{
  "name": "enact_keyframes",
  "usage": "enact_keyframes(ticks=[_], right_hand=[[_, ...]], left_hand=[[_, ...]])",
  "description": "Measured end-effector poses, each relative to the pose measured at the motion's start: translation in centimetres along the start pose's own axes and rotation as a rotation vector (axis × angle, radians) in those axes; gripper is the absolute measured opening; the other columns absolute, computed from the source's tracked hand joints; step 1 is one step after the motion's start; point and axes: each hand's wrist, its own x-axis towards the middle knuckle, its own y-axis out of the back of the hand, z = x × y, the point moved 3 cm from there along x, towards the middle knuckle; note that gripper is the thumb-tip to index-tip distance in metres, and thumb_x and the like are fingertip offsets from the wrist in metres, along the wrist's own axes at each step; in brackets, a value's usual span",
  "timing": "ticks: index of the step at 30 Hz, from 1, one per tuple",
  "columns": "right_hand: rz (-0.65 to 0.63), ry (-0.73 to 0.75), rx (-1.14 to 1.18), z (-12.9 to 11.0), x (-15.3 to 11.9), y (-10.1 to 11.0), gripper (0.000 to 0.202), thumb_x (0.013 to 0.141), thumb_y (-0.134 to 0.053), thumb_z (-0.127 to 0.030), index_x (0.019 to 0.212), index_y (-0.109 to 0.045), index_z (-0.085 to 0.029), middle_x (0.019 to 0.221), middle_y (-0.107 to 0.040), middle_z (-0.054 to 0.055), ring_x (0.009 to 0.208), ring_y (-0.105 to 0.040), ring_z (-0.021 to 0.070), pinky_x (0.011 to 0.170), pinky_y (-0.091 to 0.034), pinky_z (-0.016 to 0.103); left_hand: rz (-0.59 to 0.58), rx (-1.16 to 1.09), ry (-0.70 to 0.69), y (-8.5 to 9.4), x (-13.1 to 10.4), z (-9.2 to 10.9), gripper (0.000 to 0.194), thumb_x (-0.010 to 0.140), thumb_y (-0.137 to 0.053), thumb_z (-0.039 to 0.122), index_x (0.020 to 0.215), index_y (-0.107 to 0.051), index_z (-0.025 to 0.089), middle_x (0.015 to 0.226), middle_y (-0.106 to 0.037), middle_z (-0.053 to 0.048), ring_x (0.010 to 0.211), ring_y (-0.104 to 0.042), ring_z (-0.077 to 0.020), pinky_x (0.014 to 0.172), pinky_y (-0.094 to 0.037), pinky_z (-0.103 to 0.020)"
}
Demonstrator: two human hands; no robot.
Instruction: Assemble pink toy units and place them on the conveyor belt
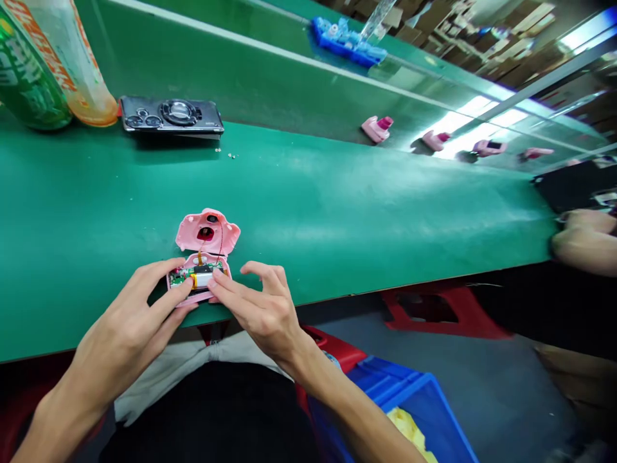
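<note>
An opened pink toy camera lies at the front edge of the green table. Its lower half-shell holds a green circuit board and a silver battery with yellow tape at one end. Beyond it rests the other pink half-shell, joined by a flat ribbon and a thin red wire. My left hand grips the lower half at its left side, thumb by the battery's end. My right hand presses fingertips onto the battery's right end, its index finger bent and raised.
A phone and two drink bottles stand at the back left. Several pink devices line the ledge, with a blue tray higher up. A co-worker's hand is at far right. A blue crate sits below.
</note>
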Motion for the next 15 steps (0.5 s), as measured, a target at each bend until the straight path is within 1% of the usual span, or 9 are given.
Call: enact_keyframes(ticks=[2, 4, 6, 8, 10, 12, 13, 14, 15], right_hand=[[0.116, 0.003, 0.015, 0.2, -0.9, 0.4, 0.022, 0.093, -0.076, -0.022, 0.114, -0.075, -0.026, 0.110, -0.080, -0.001, 0.094, -0.065, 0.0212, 0.079, -0.050, 0.036], [0.242, -0.031, 0.051, 1.2, -0.5, 1.2, 0.012, 0.096, -0.072, -0.031, 0.105, -0.077, -0.026, 0.097, -0.081, 0.001, 0.081, -0.067, 0.0191, 0.076, -0.050, 0.036], [0.260, -0.190, 0.094, 3.1, 2.0, 2.0, 0.030, 0.104, -0.057, -0.041, 0.091, -0.077, -0.023, 0.081, -0.078, 0.003, 0.069, -0.065, 0.0164, 0.072, -0.049, 0.034], [0.053, -0.405, 0.114, 5.3, 6.7, 2.0, 0.054, 0.109, -0.041, -0.047, 0.077, -0.074, -0.018, 0.069, -0.072, 0.005, 0.062, -0.062, 0.0144, 0.069, -0.049, 0.031], [-0.386, -0.471, 0.102, 6.6, 12.4, 0.8, 0.067, 0.108, -0.037, -0.057, 0.068, -0.071, -0.015, 0.065, -0.067, 0.006, 0.063, -0.062, 0.0147, 0.071, -0.050, 0.031], [-0.906, -0.405, 0.075, 6.6, 17.0, -1.5, 0.071, 0.105, -0.040, -0.064, 0.064, -0.070, -0.013, 0.066, -0.065, 0.007, 0.068, -0.065, 0.0157, 0.074, -0.053, 0.031], [-1.103, -0.359, 0.034, 6.3, 18.7, -2.7, 0.074, 0.105, -0.037, -0.064, 0.064, -0.070, -0.011, 0.068, -0.063, 0.006, 0.071, -0.066, 0.0139, 0.074, -0.053, 0.029], [-1.161, -0.326, 0.002, 5.8, 20.2, -3.8, 0.079, 0.107, -0.028, -0.060, 0.066, -0.070, -0.007, 0.070, -0.061, 0.003, 0.073, -0.068, 0.0103, 0.075, -0.051, 0.026], [-1.071, -0.289, -0.001, 5.2, 21.6, -4.7, 0.082, 0.107, -0.022, -0.056, 0.066, -0.070, -0.004, 0.071, -0.057, 0.001, 0.074, -0.068, 0.0071, 0.074, -0.049, 0.024]], left_hand=[[-0.008, 0.029, -0.004, -0.1, 0.0, 0.2, 0.032, 0.099, -0.062, 0.018, 0.130, -0.058, 0.020, 0.136, -0.058, -0.015, 0.124, -0.060, -0.0286, 0.104, -0.053, -0.045], [-0.001, 0.060, -0.016, -0.1, -0.1, 0.4, 0.031, 0.098, -0.062, 0.018, 0.129, -0.058, 0.018, 0.134, -0.059, -0.016, 0.121, -0.061, -0.0301, 0.101, -0.055, -0.048], [0.014, 0.104, -0.033, -0.2, 0.0, 0.5, 0.028, 0.097, -0.063, 0.017, 0.125, -0.059, 0.017, 0.133, -0.059, -0.018, 0.120, -0.061, -0.0325, 0.098, -0.056, -0.051], [0.024, 0.155, -0.053, -0.2, 0.0, 0.6, 0.024, 0.096, -0.063, 0.017, 0.120, -0.060, 0.016, 0.132, -0.060, -0.020, 0.118, -0.060, -0.0351, 0.096, -0.057, -0.053], [0.019, 0.185, -0.065, -0.2, 0.1, 0.6, 0.022, 0.096, -0.063, 0.018, 0.118, -0.061, 0.016, 0.130, -0.061, -0.020, 0.117, -0.060, -0.0362, 0.094, -0.057, -0.056], [0.012, 0.195, -0.068, -0.2, 0.2, 0.5, 0.020, 0.097, -0.061, 0.020, 0.118, -0.062, 0.017, 0.127, -0.062, -0.020, 0.115, -0.060, -0.0358, 0.092, -0.058, -0.056], [0.009, 0.203, -0.067, -0.2, 0.3, 0.5, 0.020, 0.098, -0.061, 0.021, 0.117, -0.062, 0.017, 0.126, -0.061, -0.020, 0.114, -0.060, -0.0356, 0.092, -0.058, -0.056], [0.008, 0.215, -0.067, -0.3, 0.3, 0.6, 0.019, 0.098, -0.060, 0.022, 0.117, -0.063, 0.017, 0.126, -0.061, -0.020, 0.114, -0.060, -0.0354, 0.091, -0.058, -0.057], [0.011, 0.230, -0.068, -0.3, 0.2, 0.6, 0.019, 0.099, -0.060, 0.023, 0.116, -0.064, 0.018, 0.125, -0.061, -0.020, 0.113, -0.060, -0.0353, 0.090, -0.058, -0.057]])
